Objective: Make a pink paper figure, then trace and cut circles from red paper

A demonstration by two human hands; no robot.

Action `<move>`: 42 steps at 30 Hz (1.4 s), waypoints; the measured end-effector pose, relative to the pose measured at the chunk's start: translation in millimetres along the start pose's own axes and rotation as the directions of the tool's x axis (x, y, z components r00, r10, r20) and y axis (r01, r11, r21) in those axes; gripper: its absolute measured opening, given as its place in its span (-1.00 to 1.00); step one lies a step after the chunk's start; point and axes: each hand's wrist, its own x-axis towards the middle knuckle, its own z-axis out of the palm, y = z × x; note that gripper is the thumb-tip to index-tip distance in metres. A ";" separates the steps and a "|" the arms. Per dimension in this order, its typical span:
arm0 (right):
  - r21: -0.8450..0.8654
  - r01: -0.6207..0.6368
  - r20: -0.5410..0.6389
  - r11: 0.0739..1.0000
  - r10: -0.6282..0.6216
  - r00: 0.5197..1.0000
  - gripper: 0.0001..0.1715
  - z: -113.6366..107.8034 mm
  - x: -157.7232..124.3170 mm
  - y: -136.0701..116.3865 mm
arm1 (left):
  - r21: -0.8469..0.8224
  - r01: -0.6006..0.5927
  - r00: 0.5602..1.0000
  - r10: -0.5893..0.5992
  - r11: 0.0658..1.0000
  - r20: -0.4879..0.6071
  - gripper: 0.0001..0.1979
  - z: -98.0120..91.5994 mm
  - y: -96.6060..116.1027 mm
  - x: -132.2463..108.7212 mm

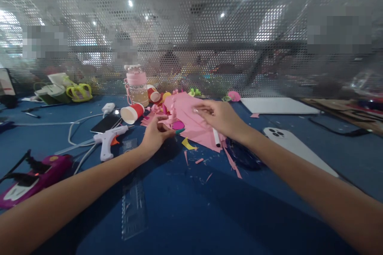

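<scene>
the near part of the desk (191,207) carries a clear ruler (133,203) and, farther in, pink slivers (199,161) and a yellow scrap (188,144); working above these should avoid snags. beyond them, the left hand (154,135) seems to pinch a curled pink paper piece (172,116) between thumb and fingers, with a magenta disc (178,124) just beside. a light hold low on the piece would suit it best, since thin paper likely creases under a hard squeeze. the right hand (220,117) hangs near it, over pink sheets (185,105), fingertips drawn close; blur means i cannot tell whether that grip has anything in it. steadying those fingertips before they touch the curl would help. the piece stands roughly upright, its 1 long axis near vertical, the disc by its foot, the free end pointing up in front of the mesh screen (191,28).
</scene>
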 end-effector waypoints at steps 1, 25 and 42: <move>-0.004 0.024 0.009 1.000 -0.024 1.000 -0.92 1.7 0.3 -0.5 | 0.010 -0.006 1.000 0.006 1.000 0.004 -0.52 0.3 0.4 -0.6; -0.663 0.022 -0.053 0.748 -0.076 0.996 -0.57 38.5 -27.3 -7.3 | 0.109 -0.139 0.947 0.100 0.984 0.304 -0.41 2.0 3.1 -11.9; -0.697 0.113 -0.175 0.708 -0.321 0.931 -0.63 31.7 -14.5 17.9 | 0.004 0.020 0.997 -0.020 1.000 0.068 -0.52 -0.7 -3.9 0.9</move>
